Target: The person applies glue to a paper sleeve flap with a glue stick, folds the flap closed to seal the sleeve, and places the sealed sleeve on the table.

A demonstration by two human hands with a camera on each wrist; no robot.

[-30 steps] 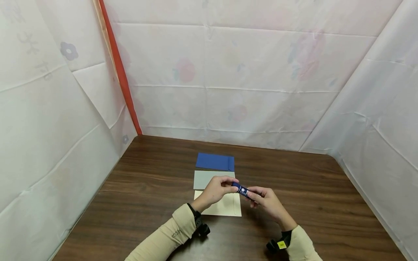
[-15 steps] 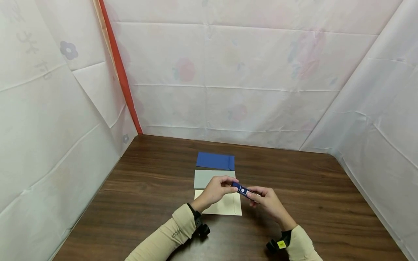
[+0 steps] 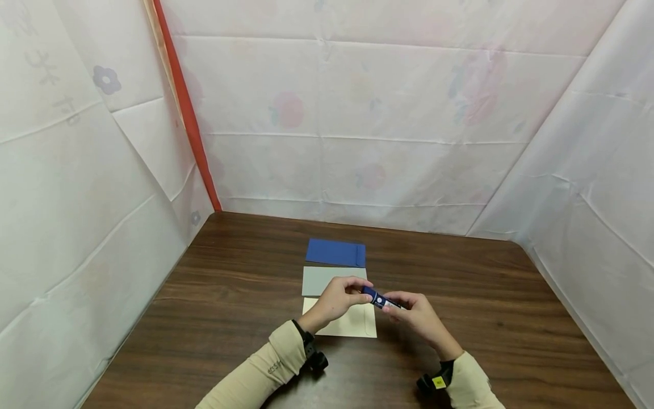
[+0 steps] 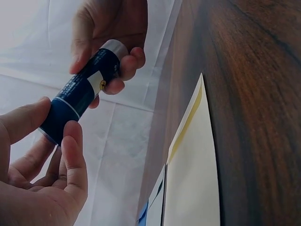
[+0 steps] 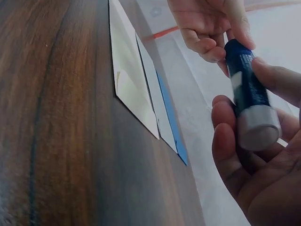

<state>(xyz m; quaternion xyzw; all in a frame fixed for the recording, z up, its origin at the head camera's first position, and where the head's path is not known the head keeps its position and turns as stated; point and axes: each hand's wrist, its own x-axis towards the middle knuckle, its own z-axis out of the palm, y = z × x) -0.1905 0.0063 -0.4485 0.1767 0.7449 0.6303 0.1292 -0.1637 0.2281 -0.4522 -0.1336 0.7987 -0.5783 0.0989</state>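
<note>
A dark brown wooden table [image 3: 245, 318] sits inside white sheet walls [image 3: 357, 113]. Three envelopes lie in a row: blue [image 3: 335, 253], grey [image 3: 322, 278], cream [image 3: 352, 325]. Above the cream one, the left hand [image 3: 337, 298] and right hand [image 3: 416, 315] each grip an end of a blue glue stick [image 3: 377, 296].

Cream envelope [image 3: 352, 324] partly hidden under both hands; glue stick [image 3: 379, 297] label too small to read.

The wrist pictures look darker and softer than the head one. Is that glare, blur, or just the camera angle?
Head view: even, soft light, sharp throughout, with the walls bowed by a wide lens. Left wrist view: the bright sheeting behind leaves the left hand and glue stick shaded. Right wrist view: the nearest tabletop is blurred, and the stick's grey end looks soft.
</note>
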